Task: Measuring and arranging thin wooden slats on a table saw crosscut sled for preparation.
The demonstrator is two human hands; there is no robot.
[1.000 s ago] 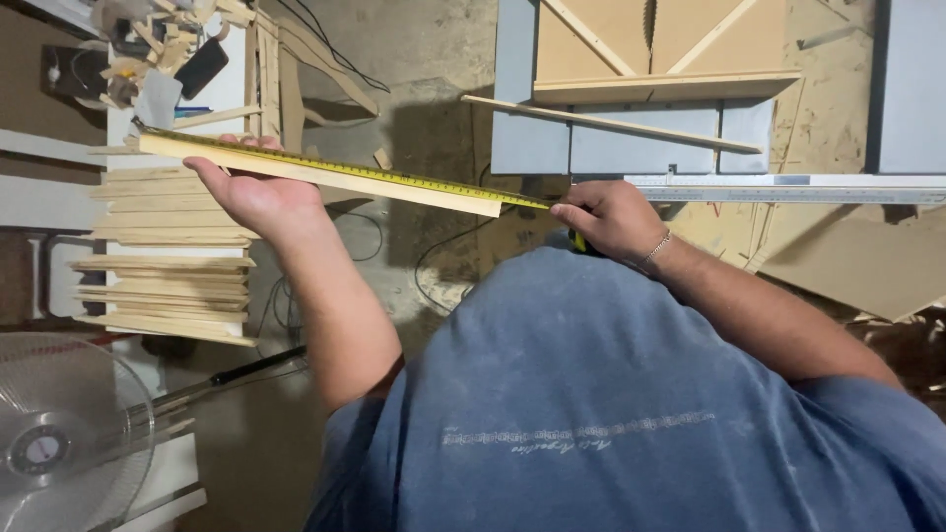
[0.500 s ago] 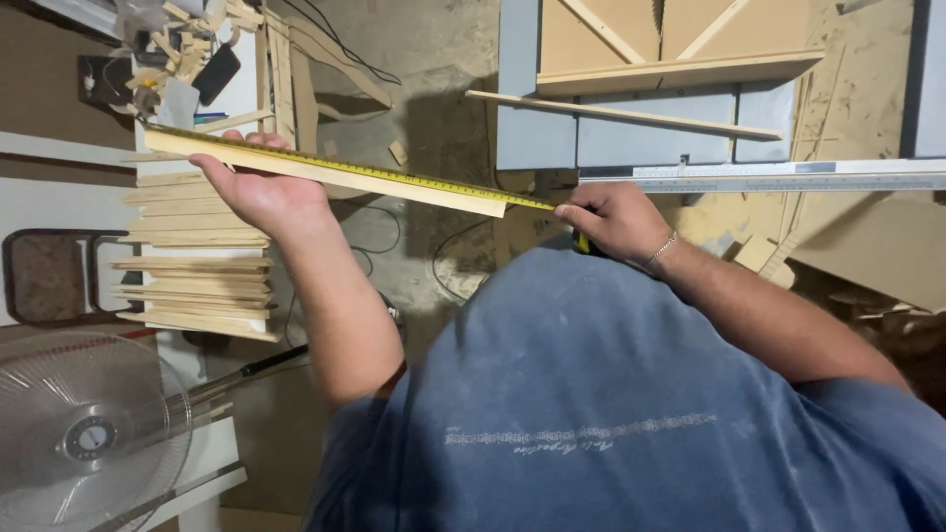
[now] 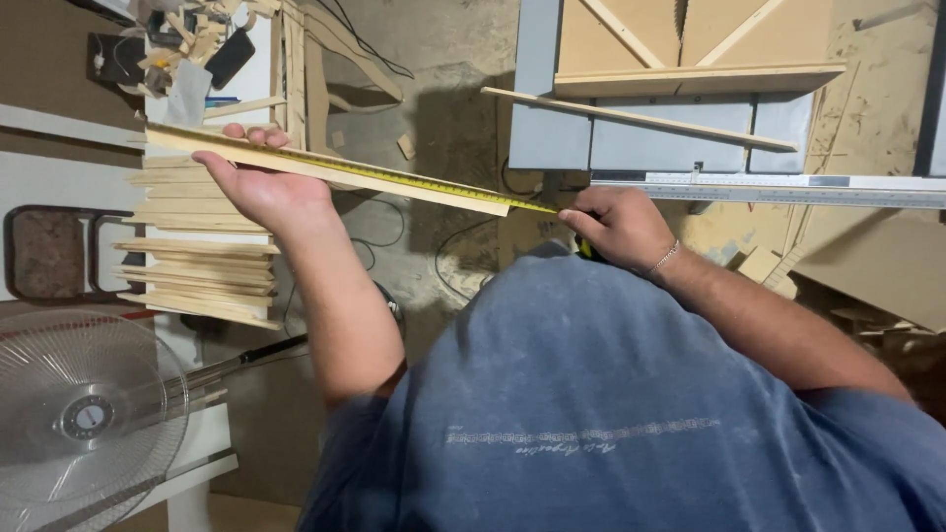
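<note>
Concrete floor w/ sawdust, lying dim under warm indoor light. Black cables trailing across it. White worktop sitting on the left, carrying a stack of thin wood strips & clutter at its far end. Brown stool standing just beside it. Fan w/ wire guard sitting at lower left. Grey saw table standing at top, w/ wooden jig on it, a thin slat lying across & a metal rail running along its near edge. Wood offcuts lying on the right.
</note>
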